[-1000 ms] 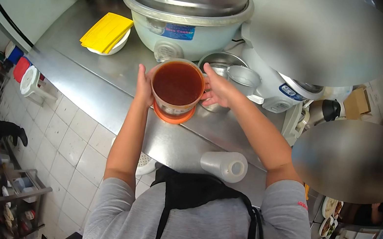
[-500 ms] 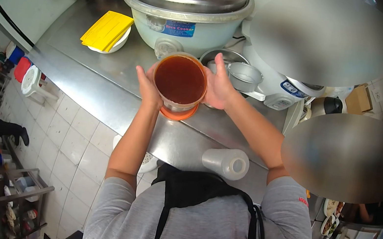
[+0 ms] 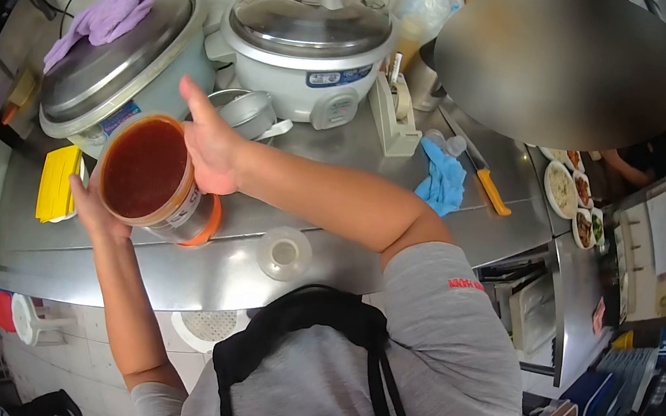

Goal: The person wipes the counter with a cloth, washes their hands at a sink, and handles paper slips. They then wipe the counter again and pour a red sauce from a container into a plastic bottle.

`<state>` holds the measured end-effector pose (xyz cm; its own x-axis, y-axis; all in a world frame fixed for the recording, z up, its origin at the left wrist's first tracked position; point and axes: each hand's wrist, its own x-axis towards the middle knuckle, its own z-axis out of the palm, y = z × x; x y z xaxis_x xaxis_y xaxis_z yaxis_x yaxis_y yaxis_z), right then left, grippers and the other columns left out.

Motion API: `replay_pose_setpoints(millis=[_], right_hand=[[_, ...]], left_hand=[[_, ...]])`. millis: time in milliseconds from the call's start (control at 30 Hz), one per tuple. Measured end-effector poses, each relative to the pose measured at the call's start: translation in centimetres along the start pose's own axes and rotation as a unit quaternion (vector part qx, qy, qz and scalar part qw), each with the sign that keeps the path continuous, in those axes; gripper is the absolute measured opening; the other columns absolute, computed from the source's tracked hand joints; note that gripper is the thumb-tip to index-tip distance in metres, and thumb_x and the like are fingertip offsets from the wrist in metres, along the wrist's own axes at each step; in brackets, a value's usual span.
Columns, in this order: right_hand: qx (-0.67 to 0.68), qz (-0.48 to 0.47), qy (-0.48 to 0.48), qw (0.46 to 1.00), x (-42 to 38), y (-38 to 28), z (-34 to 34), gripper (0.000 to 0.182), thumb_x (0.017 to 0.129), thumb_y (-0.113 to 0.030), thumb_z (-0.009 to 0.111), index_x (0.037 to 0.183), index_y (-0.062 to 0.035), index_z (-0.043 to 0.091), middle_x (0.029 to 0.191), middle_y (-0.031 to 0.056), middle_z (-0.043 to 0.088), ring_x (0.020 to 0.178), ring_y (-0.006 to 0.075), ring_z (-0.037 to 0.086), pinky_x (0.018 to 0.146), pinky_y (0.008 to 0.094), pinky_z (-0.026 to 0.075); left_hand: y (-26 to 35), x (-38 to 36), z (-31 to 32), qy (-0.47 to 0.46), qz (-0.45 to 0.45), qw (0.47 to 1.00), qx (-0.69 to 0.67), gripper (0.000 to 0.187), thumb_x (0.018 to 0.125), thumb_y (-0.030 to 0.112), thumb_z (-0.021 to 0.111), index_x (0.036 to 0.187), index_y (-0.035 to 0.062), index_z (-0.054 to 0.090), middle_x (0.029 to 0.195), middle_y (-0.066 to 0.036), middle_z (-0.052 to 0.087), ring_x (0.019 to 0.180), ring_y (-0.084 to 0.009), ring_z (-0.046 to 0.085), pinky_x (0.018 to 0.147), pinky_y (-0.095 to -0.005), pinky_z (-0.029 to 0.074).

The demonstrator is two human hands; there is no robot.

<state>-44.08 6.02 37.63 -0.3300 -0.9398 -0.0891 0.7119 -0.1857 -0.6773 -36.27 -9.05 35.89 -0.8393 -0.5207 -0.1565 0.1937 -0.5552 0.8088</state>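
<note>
Between my two hands is a clear plastic tub (image 3: 147,170) of dark red sauce, its open mouth tilted toward me. My left hand (image 3: 99,206) presses against the near left side. My right hand (image 3: 213,147) supports the opposite side, palm against the wall and thumb pointing up. Most of the fingers are hidden behind the tub. Partly covered by the tub, an orange lid (image 3: 213,223) shows on the steel counter. A translucent plastic bottle (image 3: 285,254) stands to the right, close to the counter's front edge.
Two rice cookers, one with a purple towel (image 3: 107,19) and a second (image 3: 305,49), stand at the back. Yellow papers (image 3: 59,182) lie at left. Rightward are a metal pan (image 3: 246,111), tape dispenser (image 3: 396,118), blue cloth (image 3: 442,180), orange-handled knife (image 3: 494,192) and food dishes (image 3: 560,190).
My view has turned right, bringing the second rice cooker, knife and dishes into sight. The tub, still in both hands, now appears further left and more tilted. The bottle now shows upright.
</note>
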Motion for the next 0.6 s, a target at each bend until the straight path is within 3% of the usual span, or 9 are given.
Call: replay_pose_setpoints(millis=[100, 200, 333, 367, 600], right_hand=[[0.034, -0.006, 0.044, 0.998, -2.3, -0.6, 1.4, 0.096, 0.065, -0.074, 0.026, 0.126, -0.0002, 0.022, 0.131, 0.0134, 0.026, 0.121, 0.0267, 0.023, 0.095, 0.0470, 0.018], [0.095, -0.046, -0.027, 0.994, -5.7, -1.7, 1.6, 0.094, 0.065, -0.074, 0.026, 0.123, 0.0001, 0.028, 0.127, 0.0148, 0.032, 0.118, 0.0280, 0.028, 0.095, 0.0466, 0.020], [0.109, -0.046, 0.024, 0.993, -7.6, -2.5, 0.5, 0.092, 0.066, -0.073, 0.025, 0.123, 0.0000, 0.029, 0.127, 0.0144, 0.032, 0.118, 0.0273, 0.029, 0.095, 0.0487, 0.019], [0.019, -0.089, 0.058, 0.994, -8.1, -2.0, 0.5, 0.092, 0.067, -0.072, 0.025, 0.123, -0.0001, 0.029, 0.127, 0.0143, 0.032, 0.118, 0.0273, 0.029, 0.094, 0.0493, 0.018], [-0.020, -0.161, 0.122, 0.979, -11.9, -1.9, -0.7, 0.084, 0.072, -0.067, 0.021, 0.124, -0.0007, 0.025, 0.128, 0.0126, 0.030, 0.118, 0.0264, 0.028, 0.093, 0.0491, 0.018]], left_hand=[[0.1, -0.6, 1.6, -0.050, -0.019, 0.998, -0.012, 0.073, 0.082, 0.051, 0.006, 0.120, -0.0058, 0.030, 0.122, -0.019, 0.037, 0.114, -0.0297, 0.034, 0.096, -0.0375, 0.026], [-0.5, -1.1, 3.1, -0.095, -0.027, 0.994, -0.040, 0.079, 0.078, 0.058, 0.015, 0.120, -0.0084, 0.028, 0.121, -0.020, 0.037, 0.114, -0.0299, 0.034, 0.096, -0.0366, 0.025], [-1.8, -1.6, 5.2, -0.156, -0.044, 0.985, -0.062, 0.085, 0.076, 0.063, 0.018, 0.120, -0.0085, 0.028, 0.122, -0.021, 0.035, 0.113, -0.0299, 0.034, 0.096, -0.0357, 0.025], [-2.3, -1.6, 5.6, -0.170, -0.047, 0.982, -0.061, 0.085, 0.076, 0.063, 0.018, 0.119, -0.0089, 0.029, 0.121, -0.022, 0.036, 0.112, -0.0300, 0.035, 0.095, -0.0359, 0.026], [-5.0, -2.4, 8.5, -0.261, -0.078, 0.960, -0.059, 0.086, 0.075, 0.065, 0.011, 0.118, -0.0073, 0.032, 0.115, -0.021, 0.042, 0.108, -0.0300, 0.040, 0.091, -0.0394, 0.032]])
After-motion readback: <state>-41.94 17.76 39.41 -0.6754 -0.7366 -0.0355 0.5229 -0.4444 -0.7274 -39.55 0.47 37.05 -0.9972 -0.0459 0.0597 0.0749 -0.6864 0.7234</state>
